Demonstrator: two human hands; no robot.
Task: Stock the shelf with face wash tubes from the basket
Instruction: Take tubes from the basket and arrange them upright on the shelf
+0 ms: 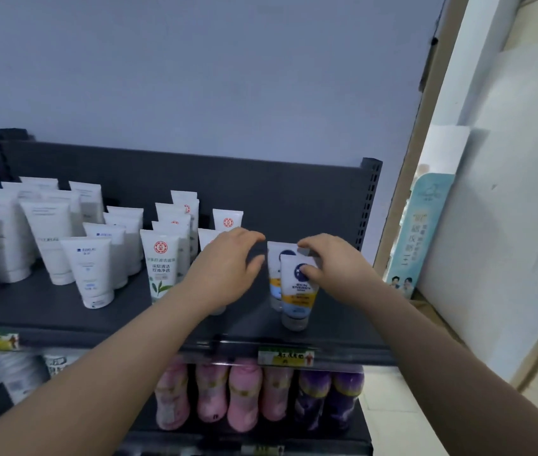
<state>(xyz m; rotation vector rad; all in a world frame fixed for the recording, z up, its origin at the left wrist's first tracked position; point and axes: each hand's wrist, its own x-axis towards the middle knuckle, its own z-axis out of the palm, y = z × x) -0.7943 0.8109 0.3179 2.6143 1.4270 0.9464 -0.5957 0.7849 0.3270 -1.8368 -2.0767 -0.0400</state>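
Two face wash tubes with blue, yellow and white labels stand cap-down at the right of the dark shelf (63,311). The front tube (297,297) partly hides the rear tube (274,274). My right hand (333,261) rests on the tops of both tubes, fingers on the rear one and thumb against the front one. My left hand (228,261) hovers just left of them with fingers spread, holding nothing. Behind it stand white tubes with a red emblem (161,264). No basket is in view.
Rows of plain white tubes (48,238) fill the shelf's left half. The shelf's perforated right upright (368,205) stands close to the two tubes. Pink and purple bottles (244,393) line the shelf below. A light blue sign (419,232) leans at the right.
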